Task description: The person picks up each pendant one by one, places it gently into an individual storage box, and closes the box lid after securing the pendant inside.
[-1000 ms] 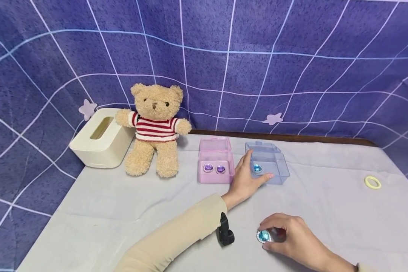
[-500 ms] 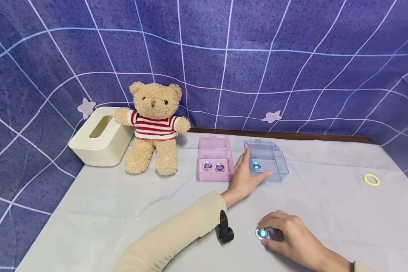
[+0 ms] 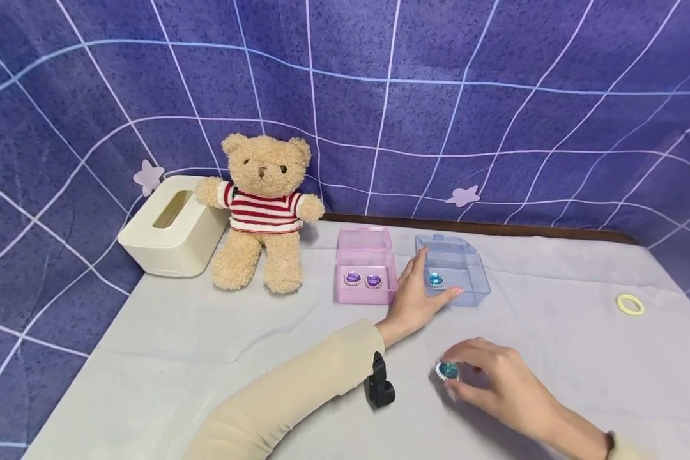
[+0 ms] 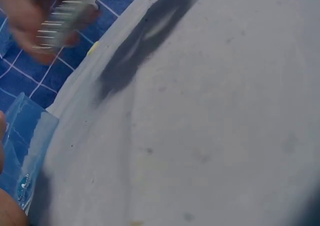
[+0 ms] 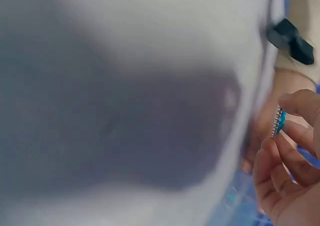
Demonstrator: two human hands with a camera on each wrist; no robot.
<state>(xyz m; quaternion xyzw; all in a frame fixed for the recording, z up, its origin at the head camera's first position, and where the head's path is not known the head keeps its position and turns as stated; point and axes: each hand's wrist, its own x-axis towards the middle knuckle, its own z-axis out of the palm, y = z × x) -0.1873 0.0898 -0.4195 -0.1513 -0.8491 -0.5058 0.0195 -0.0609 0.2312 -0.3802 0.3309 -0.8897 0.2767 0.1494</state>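
In the head view my right hand (image 3: 508, 386) pinches a blue faceted gem (image 3: 448, 370) with a sparkling silver rim between thumb and fingertips, above the cloth. The right wrist view shows the same gem (image 5: 281, 121) edge-on. My left hand (image 3: 413, 297) rests, thumb and fingers spread, against the front left corner of a clear blue plastic box (image 3: 476, 287), whose lid stands raised. A similar blue gem (image 3: 436, 279) lies inside that box. Left of the hand, close beside it, sits a pink plastic box (image 3: 351, 296) with its lid up and two purple gems (image 3: 363, 280) inside.
A teddy bear (image 3: 267, 211) in a striped sweater leans by a cream tissue box (image 3: 167, 246) at the back left. A yellow ring (image 3: 630, 305) lies far right. A black wrist camera (image 3: 379, 383) juts from the left sleeve. A blue-purple curtain (image 3: 414, 96) hangs behind.
My right hand has lifted the blue gem slightly and carried it forward, away from the near edge. The left hand has stayed at the blue box.
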